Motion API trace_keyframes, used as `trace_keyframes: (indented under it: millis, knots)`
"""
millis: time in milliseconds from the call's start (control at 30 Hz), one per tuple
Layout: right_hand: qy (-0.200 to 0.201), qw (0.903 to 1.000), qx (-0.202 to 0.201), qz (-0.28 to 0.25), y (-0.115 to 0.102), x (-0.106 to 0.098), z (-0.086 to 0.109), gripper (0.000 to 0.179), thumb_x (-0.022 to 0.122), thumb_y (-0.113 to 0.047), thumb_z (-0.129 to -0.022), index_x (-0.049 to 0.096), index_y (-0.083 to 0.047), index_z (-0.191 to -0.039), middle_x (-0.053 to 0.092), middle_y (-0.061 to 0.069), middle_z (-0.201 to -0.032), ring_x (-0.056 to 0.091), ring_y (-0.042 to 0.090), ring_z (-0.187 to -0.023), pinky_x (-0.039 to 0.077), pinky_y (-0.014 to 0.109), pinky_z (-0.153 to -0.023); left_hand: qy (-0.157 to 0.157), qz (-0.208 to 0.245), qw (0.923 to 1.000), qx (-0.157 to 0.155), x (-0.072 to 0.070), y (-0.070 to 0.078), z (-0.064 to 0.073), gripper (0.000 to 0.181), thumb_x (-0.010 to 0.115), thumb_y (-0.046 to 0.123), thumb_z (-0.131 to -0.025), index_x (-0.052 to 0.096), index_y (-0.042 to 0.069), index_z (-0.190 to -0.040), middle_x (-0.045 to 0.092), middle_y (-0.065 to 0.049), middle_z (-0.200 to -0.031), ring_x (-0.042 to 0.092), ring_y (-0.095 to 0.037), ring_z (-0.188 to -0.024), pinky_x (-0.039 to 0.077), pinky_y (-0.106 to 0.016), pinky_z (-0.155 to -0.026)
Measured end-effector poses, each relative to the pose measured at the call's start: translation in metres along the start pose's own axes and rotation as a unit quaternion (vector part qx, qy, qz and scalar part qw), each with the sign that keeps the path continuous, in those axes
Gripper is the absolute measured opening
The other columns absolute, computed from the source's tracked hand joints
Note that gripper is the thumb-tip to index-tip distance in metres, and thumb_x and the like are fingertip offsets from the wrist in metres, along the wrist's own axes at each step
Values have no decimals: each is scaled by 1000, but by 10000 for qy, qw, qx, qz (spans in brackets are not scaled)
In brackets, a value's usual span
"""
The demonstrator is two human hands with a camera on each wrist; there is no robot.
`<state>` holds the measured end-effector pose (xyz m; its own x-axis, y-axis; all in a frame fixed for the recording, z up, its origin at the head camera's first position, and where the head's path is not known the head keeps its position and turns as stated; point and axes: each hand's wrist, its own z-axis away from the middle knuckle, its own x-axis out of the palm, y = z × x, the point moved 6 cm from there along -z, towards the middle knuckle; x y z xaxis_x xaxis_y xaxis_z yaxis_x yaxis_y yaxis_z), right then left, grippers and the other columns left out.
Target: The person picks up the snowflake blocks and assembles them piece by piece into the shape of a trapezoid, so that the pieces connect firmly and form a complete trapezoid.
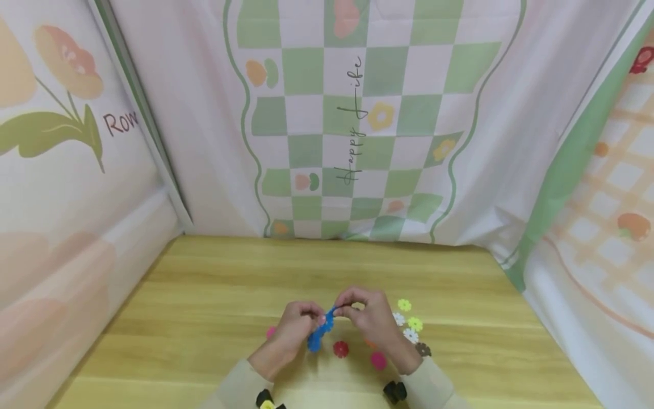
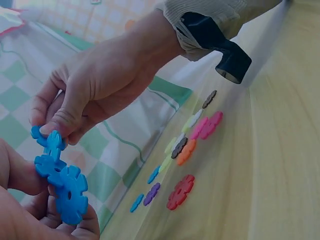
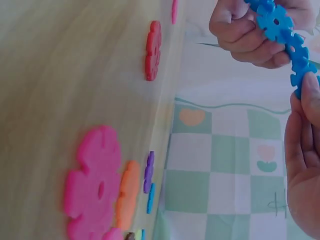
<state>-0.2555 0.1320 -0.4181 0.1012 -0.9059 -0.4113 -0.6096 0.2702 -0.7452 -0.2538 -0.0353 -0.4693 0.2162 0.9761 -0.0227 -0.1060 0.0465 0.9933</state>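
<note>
A chain of interlocked blue snowflake discs (image 1: pixel 315 339) is held above the table between both hands. My left hand (image 1: pixel 293 325) grips the chain around its middle and lower discs, thumb and fingers on either side. At the chain's far end, my right hand (image 1: pixel 372 313) pinches a blue disc between thumb and fingertips. The left wrist view shows the notched discs (image 2: pixel 71 195) joined at angles to one another. In the right wrist view the chain (image 3: pixel 276 22) runs from the left fist down to the right thumb. A red disc (image 1: pixel 340 349) lies on the table just below the hands.
Pink (image 1: pixel 378 360), orange (image 3: pixel 128 195), purple (image 2: pixel 151 194), white (image 1: pixel 411 336), yellow-green (image 1: pixel 405 305) and dark brown discs (image 1: pixel 423 349) lie flat, mostly to the right. Another pink disc (image 1: pixel 271 332) sits by the left wrist. Patterned curtains surround the wooden table (image 1: pixel 204 284).
</note>
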Motion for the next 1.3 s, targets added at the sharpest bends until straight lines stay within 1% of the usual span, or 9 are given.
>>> trace_keyframes:
  millis: [167,267,400,500,733,800,1000,1167,1300]
  knots:
    - [147,9954,-850,426,-14,3,2,21,83,9,-82,76,-10,-88,78,4,-82,75,17,-72,62,26,-62,51,76,10000,-22,-3,0,2,14,63,-8,-88,70,-7,-100,63,-1,-85,59,-16,-82,51,-27,-73]
    - [121,9933,-968,615,-19,4,0,19,83,9,-82,76,-8,-88,78,5,-81,74,17,-71,62,26,-59,66,68,9999,-31,-5,2,3,15,62,-9,-87,70,-6,-99,63,-2,-85,59,-16,-83,51,-26,-73]
    - [-129,9983,-153,547,-15,4,-8,13,84,0,-86,77,-12,-88,80,1,-82,74,10,-74,62,26,-63,92,67,9999,-85,-8,5,4,13,64,-6,-88,70,-6,-100,64,-4,-88,59,-17,-84,51,-26,-74]
    - [-338,9974,321,544,-12,4,-13,12,85,-5,-86,78,-15,-86,79,-5,-81,71,4,-75,61,25,-65,61,81,9999,-84,-9,5,3,12,66,-5,-88,70,-6,-99,64,-5,-87,60,-17,-83,51,-26,-74]
    - [-704,9953,-27,672,-17,3,-16,8,82,-8,-90,78,-14,-87,79,-4,-84,72,4,-78,61,25,-65,26,201,9998,92,-9,5,0,11,65,-7,-88,71,-6,-98,63,-2,-84,59,-16,-81,51,-23,-71]
    - [-959,9928,177,692,-13,-2,-17,3,80,-12,-93,78,-15,-94,79,-4,-90,73,7,-83,63,29,-69,33,160,9997,179,-8,5,-2,11,68,-3,-91,72,-7,-101,64,-2,-86,60,-15,-82,51,-23,-71]
    - [-1766,9694,1081,1322,20,-35,-32,20,79,-19,-95,74,-16,-115,78,5,-113,74,21,-107,61,47,-98,141,-142,9995,242,-16,1,-12,16,71,5,-97,73,-4,-109,66,-4,-92,60,-16,-85,52,-23,-73]
    - [-1897,9487,1582,1975,62,-54,-43,25,75,-14,-98,72,-2,-120,77,15,-113,73,25,-104,63,42,-93,288,-140,9993,175,-31,0,-18,17,69,9,-100,72,-3,-112,69,-7,-98,62,-18,-89,53,-27,-80]
    - [-1951,9397,2031,1941,89,-52,-39,29,75,-10,-98,72,0,-125,76,12,-112,72,23,-103,62,42,-93,209,-83,9995,212,-36,0,-20,19,68,13,-101,72,-2,-112,69,-7,-100,63,-17,-90,54,-28,-81]
